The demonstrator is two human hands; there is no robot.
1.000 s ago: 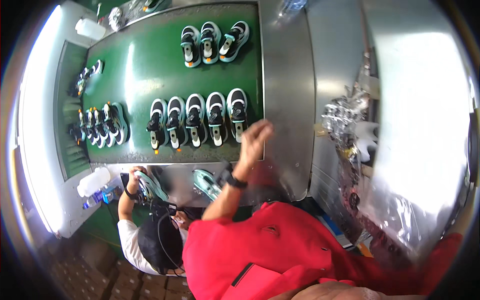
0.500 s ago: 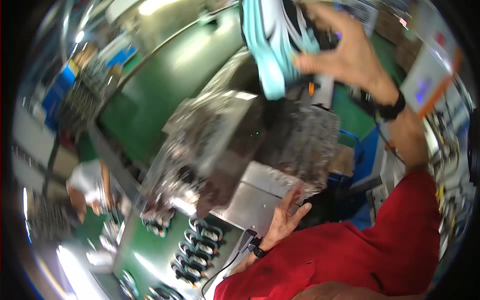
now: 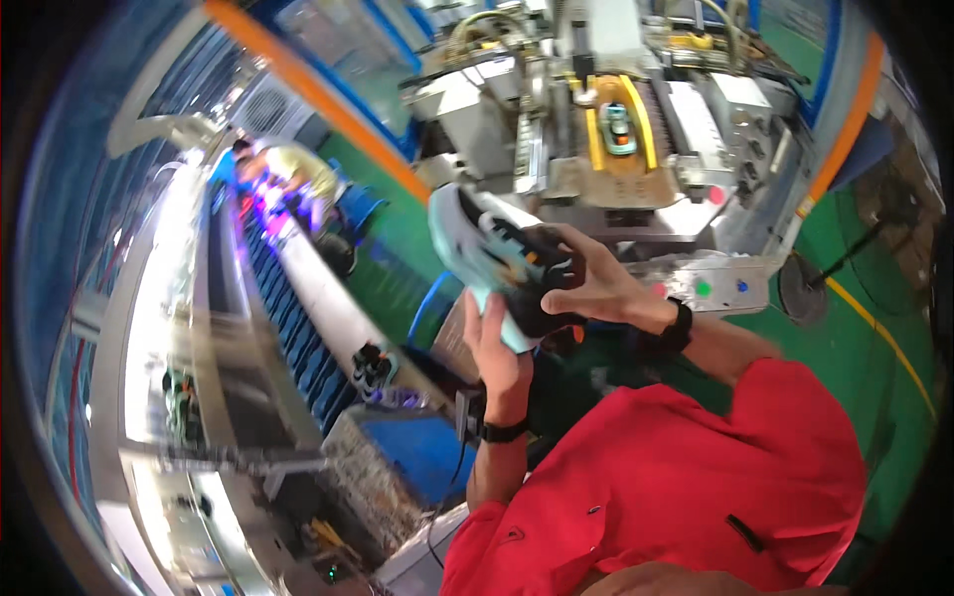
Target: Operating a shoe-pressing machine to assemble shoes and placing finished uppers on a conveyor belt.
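Both hands are around a sneaker (image 3: 479, 243) with a pale aqua sole and a black and grey upper, held tilted in front of me. My right hand (image 3: 604, 283) wraps its black end, thumb on the near side and fingers behind. Against the lower aqua edge, my left hand (image 3: 499, 348) is closed on the shoe, its fingers partly hidden behind it. Ahead, a similar shoe (image 3: 618, 131) sits between two yellow rails (image 3: 651, 124) on a machine (image 3: 542, 189).
At the left runs a long conveyor (image 3: 323, 298) with a dark shoe (image 3: 376, 366) on its near end. Another shoe (image 3: 182, 402) lies further left. Several people (image 3: 298, 174) work at the far end. A button panel (image 3: 711, 288) fronts the machine; orange posts (image 3: 328, 99) frame it.
I have turned from the green table and plastic-covered equipment to face the machine. The shoe, earlier raised by my right hand, is lower, and my left hand has come onto it.
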